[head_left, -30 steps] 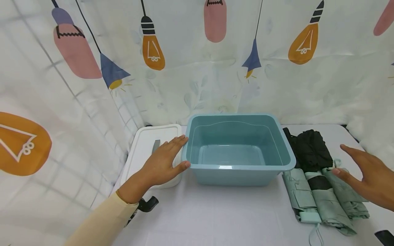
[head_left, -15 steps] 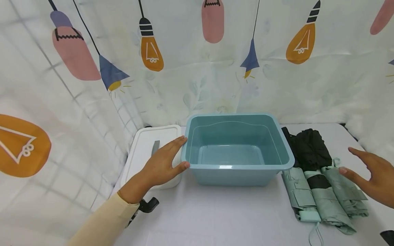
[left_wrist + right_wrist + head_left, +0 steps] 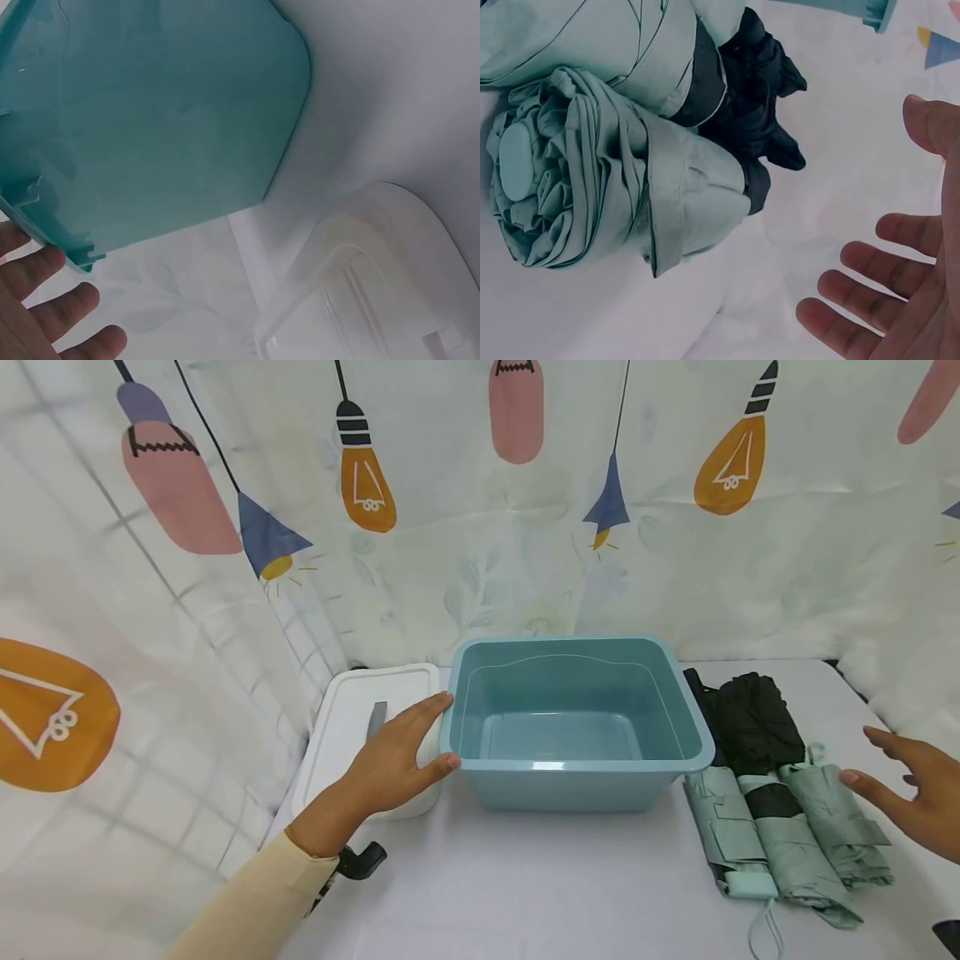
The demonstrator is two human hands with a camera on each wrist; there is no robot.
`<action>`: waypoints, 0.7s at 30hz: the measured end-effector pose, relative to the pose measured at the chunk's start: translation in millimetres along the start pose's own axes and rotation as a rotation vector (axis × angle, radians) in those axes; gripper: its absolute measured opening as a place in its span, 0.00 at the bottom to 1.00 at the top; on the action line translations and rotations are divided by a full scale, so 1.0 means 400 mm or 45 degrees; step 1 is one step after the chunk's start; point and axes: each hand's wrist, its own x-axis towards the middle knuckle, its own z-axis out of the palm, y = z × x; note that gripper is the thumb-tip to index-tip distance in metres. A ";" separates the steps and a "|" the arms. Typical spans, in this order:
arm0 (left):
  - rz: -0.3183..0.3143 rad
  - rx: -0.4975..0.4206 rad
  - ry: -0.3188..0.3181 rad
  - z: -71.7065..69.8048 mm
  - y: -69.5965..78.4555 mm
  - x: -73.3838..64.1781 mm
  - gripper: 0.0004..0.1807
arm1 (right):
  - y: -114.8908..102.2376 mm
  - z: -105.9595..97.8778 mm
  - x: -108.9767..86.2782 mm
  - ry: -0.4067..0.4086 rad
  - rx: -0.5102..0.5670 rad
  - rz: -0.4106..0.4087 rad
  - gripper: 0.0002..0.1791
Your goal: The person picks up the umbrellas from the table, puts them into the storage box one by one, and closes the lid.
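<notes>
A light blue plastic basin [image 3: 558,789] with nothing inside stands mid-table. My left hand [image 3: 393,764] rests on its left rim, thumb and fingers spread and mostly straight. From the left wrist view, fingertips [image 3: 45,262] lie at the rim beside the basin's outer wall [image 3: 165,135]. My right hand [image 3: 918,797] hovers in the air at the far right with fingers apart, holding nothing. Nearest to it is a rolled green folding umbrella [image 3: 836,822], one of several green ones lying side by side; its pleated end shows in the right wrist view. Behind them lies a black bundle [image 3: 757,722], folded fabric.
Left of the basin is a white lidded container [image 3: 352,710] with a grey strip on its lid, partly behind my left hand. A light green cord [image 3: 767,927] trails toward the front edge. A patterned curtain [image 3: 480,552] hangs close behind the table.
My right hand has drifted right, away from the green umbrellas. My left hand stays on the basin's rim, and the basin keeps its place.
</notes>
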 end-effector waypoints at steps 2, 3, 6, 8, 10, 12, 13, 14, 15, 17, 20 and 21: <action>-0.014 -0.008 0.000 -0.002 -0.001 -0.001 0.46 | 0.005 0.004 0.000 0.008 0.024 -0.001 0.44; -0.019 -0.012 0.000 -0.003 -0.001 -0.002 0.47 | 0.008 0.005 0.000 0.010 0.029 0.001 0.44; -0.035 -0.022 0.000 -0.004 -0.002 -0.003 0.47 | 0.014 0.010 0.001 0.012 0.032 0.010 0.44; -0.037 -0.022 -0.001 -0.005 -0.003 -0.003 0.47 | 0.018 0.012 0.001 0.009 0.034 0.017 0.44; -0.035 -0.021 0.001 -0.005 -0.003 -0.003 0.47 | 0.020 0.015 0.000 0.007 0.038 0.026 0.44; -0.034 -0.019 0.005 -0.006 -0.004 -0.003 0.47 | 0.023 0.018 -0.002 0.000 0.043 0.035 0.44; -0.035 -0.020 0.007 -0.005 -0.004 -0.003 0.47 | 0.025 0.019 -0.002 -0.004 0.051 0.041 0.44; -0.037 -0.020 0.010 -0.005 -0.004 -0.003 0.47 | 0.026 0.021 -0.003 -0.007 0.058 0.047 0.44; -0.041 -0.021 0.011 -0.004 -0.004 -0.003 0.47 | 0.027 0.023 -0.003 -0.007 0.066 0.051 0.43; -0.045 -0.026 0.013 -0.003 -0.004 -0.003 0.46 | 0.031 0.026 -0.005 -0.012 0.081 0.062 0.43; -0.049 -0.027 0.010 0.002 -0.004 -0.003 0.46 | 0.037 0.032 -0.010 -0.012 0.096 0.078 0.43; -0.051 -0.029 0.007 0.004 -0.004 -0.003 0.46 | 0.039 0.035 -0.012 -0.013 0.099 0.083 0.43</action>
